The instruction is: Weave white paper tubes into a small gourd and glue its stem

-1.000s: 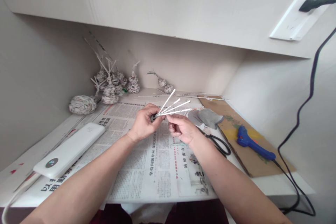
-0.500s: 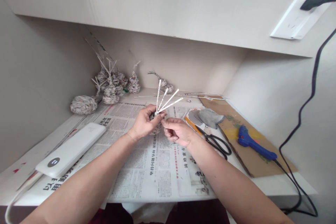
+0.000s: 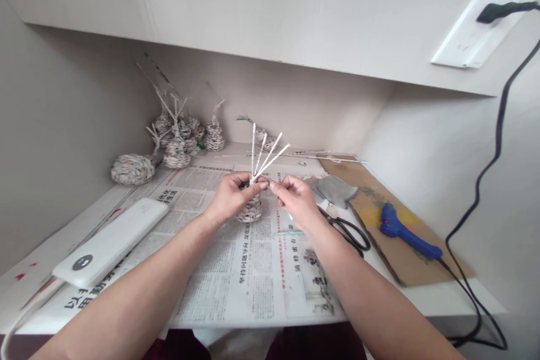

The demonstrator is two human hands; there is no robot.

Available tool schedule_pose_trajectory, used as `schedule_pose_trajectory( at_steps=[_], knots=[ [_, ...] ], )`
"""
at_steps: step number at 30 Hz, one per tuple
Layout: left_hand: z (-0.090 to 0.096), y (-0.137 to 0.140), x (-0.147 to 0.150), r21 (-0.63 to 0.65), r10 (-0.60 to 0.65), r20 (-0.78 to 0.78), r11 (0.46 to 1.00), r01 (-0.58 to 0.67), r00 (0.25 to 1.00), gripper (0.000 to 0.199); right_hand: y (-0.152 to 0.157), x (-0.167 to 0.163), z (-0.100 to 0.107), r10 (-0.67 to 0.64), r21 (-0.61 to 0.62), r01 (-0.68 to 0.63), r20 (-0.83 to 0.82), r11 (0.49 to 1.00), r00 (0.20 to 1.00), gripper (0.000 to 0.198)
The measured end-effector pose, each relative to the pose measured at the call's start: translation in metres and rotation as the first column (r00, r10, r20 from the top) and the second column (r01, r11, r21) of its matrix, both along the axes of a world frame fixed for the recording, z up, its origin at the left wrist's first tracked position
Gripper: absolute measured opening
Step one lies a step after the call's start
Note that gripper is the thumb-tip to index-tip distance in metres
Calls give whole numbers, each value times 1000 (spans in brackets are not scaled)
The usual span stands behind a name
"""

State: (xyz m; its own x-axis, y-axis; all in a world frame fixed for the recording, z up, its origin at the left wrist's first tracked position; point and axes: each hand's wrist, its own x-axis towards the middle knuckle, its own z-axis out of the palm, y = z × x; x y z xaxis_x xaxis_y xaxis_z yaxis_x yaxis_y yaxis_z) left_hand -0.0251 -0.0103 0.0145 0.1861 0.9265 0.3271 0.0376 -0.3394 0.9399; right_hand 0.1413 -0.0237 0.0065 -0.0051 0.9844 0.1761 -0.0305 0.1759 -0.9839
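Observation:
A small woven paper gourd [image 3: 250,211] stands over the newspaper, wrapped at its neck by my left hand [image 3: 236,194]. Several white rolled-paper sticks [image 3: 265,156] fan upward from its top. Close by on the right, my right hand [image 3: 295,197] is closed in a pinch on what looks like a thin paper strip [image 3: 269,182] beside the neck; most of the strip is hidden by the fingers. The left thumb lies across the neck, pointing at the right fingertips.
Several woven gourds [image 3: 178,152] and a round woven ball [image 3: 133,169] stand at the back left. A white power bank [image 3: 113,242] lies left on the newspaper [image 3: 228,287]. Black-handled scissors [image 3: 352,233], grey cloth [image 3: 337,190] and a blue glue gun [image 3: 409,233] on cardboard [image 3: 379,259] lie right.
My right hand has turned and shifted slightly right and up, still pinching beside the neck. More of the gourd's body shows below my left hand. The view has shifted a little.

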Motion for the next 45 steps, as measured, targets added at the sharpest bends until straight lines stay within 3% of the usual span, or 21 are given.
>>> schedule_pose_trajectory(
  at_steps=[7,15,23,29,40,45],
  knots=[
    [3,-1,0,-4,-6,-16,1000,6,1000,36,0,0,-2,-6,18,5,17,1000,1000,42],
    [-1,0,2,-64,-8,89,998,14,996,34,-2,1,0,8,25,-9,21,1000,1000,45],
    [-2,1,1,-125,-46,99,990,58,994,36,-2,3,4,-153,164,117,229,980,961,40],
    [-1,1,1,-141,-40,98,989,54,994,35,-4,4,10,-199,245,126,301,961,933,36],
    [-2,2,2,-94,-37,90,995,45,995,30,-2,1,4,-135,195,93,219,976,966,41],
    [-3,3,3,-132,-62,147,988,82,987,30,-1,0,5,-14,-2,14,-5,1000,1000,46]
  ],
)
